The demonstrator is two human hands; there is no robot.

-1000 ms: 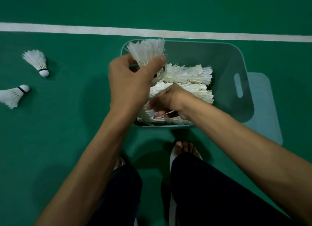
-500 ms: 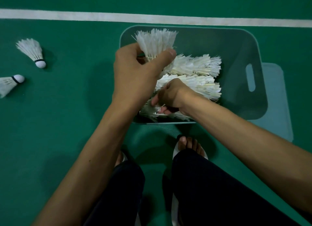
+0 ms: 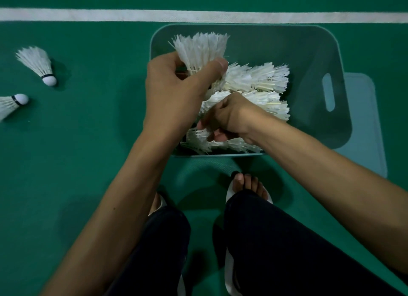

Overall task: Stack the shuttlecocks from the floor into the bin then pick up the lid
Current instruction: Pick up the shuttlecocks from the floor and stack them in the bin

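Observation:
A teal plastic bin [image 3: 313, 52] stands on the green floor in front of me, with rows of white shuttlecocks [image 3: 262, 79] lying stacked inside. My left hand [image 3: 176, 92] grips a white shuttlecock [image 3: 201, 48] above the bin's left side, feathers pointing away from me. My right hand [image 3: 229, 117] reaches down into the near part of the bin with fingers curled among the feathers. Two more shuttlecocks lie on the floor at the left, one [image 3: 37, 64] farther, one [image 3: 11, 103] at the frame edge. The pale teal lid [image 3: 364, 123] lies flat under the bin's right side.
A white court line [image 3: 198, 16] runs across the floor behind the bin. My feet in white sandals [image 3: 249, 189] and dark trouser legs [image 3: 276, 240] are just below the bin's near rim.
The view has shifted slightly. My left hand still holds the shuttlecock over the bin, and my right hand stays among the stacked feathers with little movement.

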